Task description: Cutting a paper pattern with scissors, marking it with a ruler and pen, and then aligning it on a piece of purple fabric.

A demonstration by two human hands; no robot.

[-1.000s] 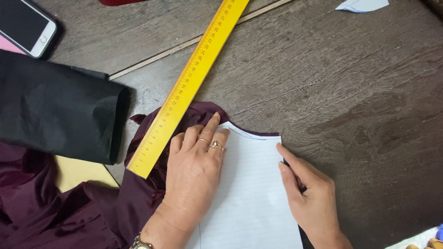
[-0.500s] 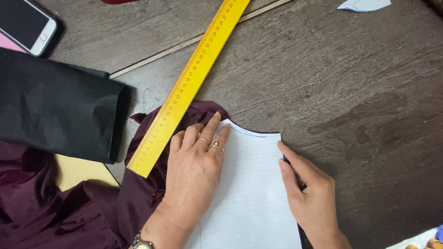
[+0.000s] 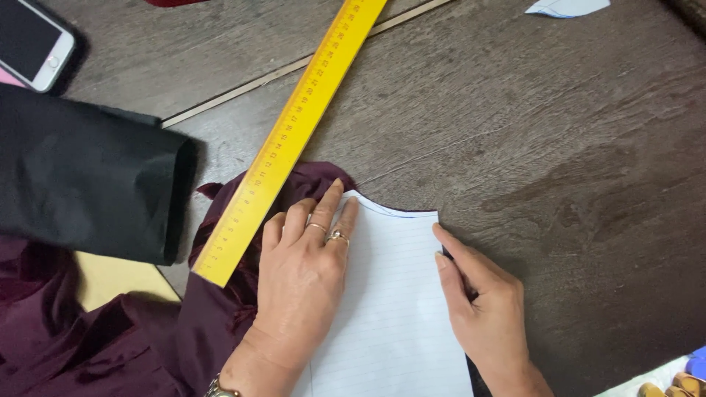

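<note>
Almost nothing different from a second ago: same pose, only a slight settling of the fingers. Left hand [image 3: 298, 283] spread flat, fingers extended, pressing down the lined paper pattern piece [image 3: 390, 309] at lower centre of the frame, gripping nothing. Right hand [image 3: 482, 309] resting along the paper's right edge, fingers loosely curled, index tip near the upper right corner; something dark seems tucked under the fingers, too hidden to name. Paper lying over maroon fabric [image 3: 132, 338] bunched at lower left, on the dark wooden bench [image 3: 559, 147]. Yellow ruler [image 3: 290, 140] running diagonally from top centre down to the fabric, just beside the left fingers. Black folded cloth [image 3: 81, 184] at left, phone [image 3: 33, 40] cut off at upper left, paper scrap [image 3: 566, 6] cut off at top right.
</note>
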